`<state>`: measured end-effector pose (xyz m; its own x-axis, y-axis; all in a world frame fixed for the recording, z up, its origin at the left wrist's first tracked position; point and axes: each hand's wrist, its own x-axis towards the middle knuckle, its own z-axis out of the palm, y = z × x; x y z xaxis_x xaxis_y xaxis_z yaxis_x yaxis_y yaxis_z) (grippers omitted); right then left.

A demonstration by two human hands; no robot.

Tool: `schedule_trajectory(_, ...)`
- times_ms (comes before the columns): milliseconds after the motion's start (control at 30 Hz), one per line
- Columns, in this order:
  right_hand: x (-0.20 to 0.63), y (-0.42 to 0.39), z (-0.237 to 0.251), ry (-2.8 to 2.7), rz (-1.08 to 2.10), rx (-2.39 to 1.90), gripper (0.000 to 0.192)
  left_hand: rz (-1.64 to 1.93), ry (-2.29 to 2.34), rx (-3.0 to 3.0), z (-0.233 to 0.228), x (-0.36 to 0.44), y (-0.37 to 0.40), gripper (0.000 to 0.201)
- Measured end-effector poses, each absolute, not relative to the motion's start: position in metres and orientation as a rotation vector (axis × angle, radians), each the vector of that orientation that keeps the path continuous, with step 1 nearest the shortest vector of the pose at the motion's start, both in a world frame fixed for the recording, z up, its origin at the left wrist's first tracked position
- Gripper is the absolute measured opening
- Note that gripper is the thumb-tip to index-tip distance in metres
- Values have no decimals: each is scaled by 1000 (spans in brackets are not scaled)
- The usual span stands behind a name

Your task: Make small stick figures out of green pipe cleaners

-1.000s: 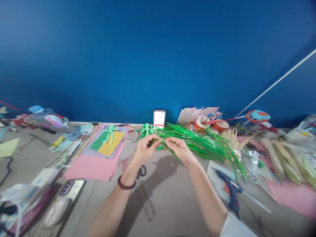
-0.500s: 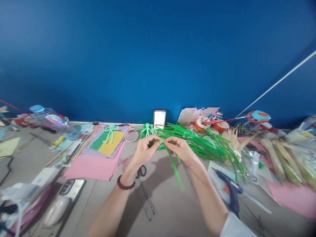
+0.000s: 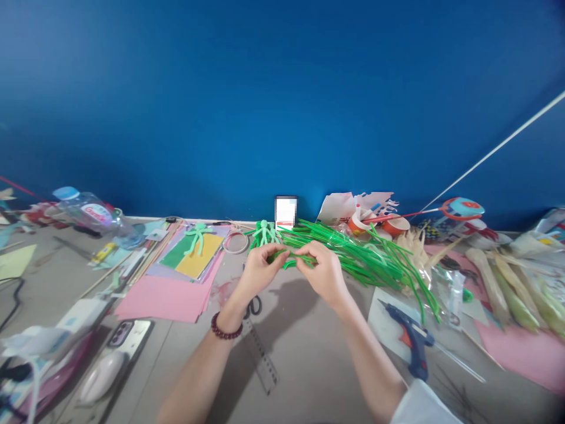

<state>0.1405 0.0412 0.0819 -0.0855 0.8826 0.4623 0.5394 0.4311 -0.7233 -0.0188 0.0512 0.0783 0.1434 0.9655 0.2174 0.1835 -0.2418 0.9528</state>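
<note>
My left hand (image 3: 259,270) and my right hand (image 3: 325,272) are held close together above the table, each pinching a thin green pipe cleaner (image 3: 290,254) with thumb and fingers. Most of it is hidden by the fingers. Just behind them spreads a large bundle of green pipe cleaners (image 3: 366,259). A pale green pipe-cleaner figure (image 3: 265,232) stands behind my left hand. Under my left wrist lie a pair of scissors (image 3: 255,305), partly covered, and a clear ruler (image 3: 263,362).
A blue hot glue gun (image 3: 408,335) lies right of my right forearm. On the left are pink paper sheets (image 3: 165,299), another pale green figure (image 3: 198,238), a phone (image 3: 132,335) and a white mouse (image 3: 102,377). A small screen (image 3: 286,212) leans against the blue wall.
The green strand that hung down below my right hand no longer shows there. My right hand has turned slightly, its back more visible; my left hand has barely moved.
</note>
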Motion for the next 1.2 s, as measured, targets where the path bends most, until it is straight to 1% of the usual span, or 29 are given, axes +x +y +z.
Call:
schedule_trajectory(133, 137, 43, 76, -1855, 80, -1138, 16, 1185, 1133, 1492, 79, -18, 51, 26)
schedule_trajectory(200, 138, 44, 75, -1888, 45, -1061, 16, 1186, 1122, 1448, 80, -19, 51, 28)
schedule_trajectory(267, 139, 45, 77, -1867, 196, -1017, 14, 1194, 1106, 1451, 81, -19, 51, 28)
schedule_trajectory(367, 143, 44, 83, -1731, 589, -1028, 12, 1204, 1095, 1531, 83, -20, 50, 26)
schedule_trajectory(467, 144, 45, 86, -1606, 917, -1073, 15, 1197, 1090, 1598, 84, -20, 49, 25)
schedule_trajectory(600, 142, 48, 84, -1516, 1179, -1054, 21, 1175, 1077, 1641, 87, -20, 48, 23)
schedule_trajectory(700, 139, 49, 81, -1345, 1328, -1060, 24, 1178, 1095, 1673, 86, -19, 48, 22)
schedule_trajectory(967, 142, 54, 76, -1121, 1498, -1086, 33, 1233, 1134, 1725, 83, -15, 44, 21)
schedule_trajectory(1200, 146, 52, 79, -1302, 1273, -1142, 30, 1223, 1083, 1710, 81, -17, 47, 16)
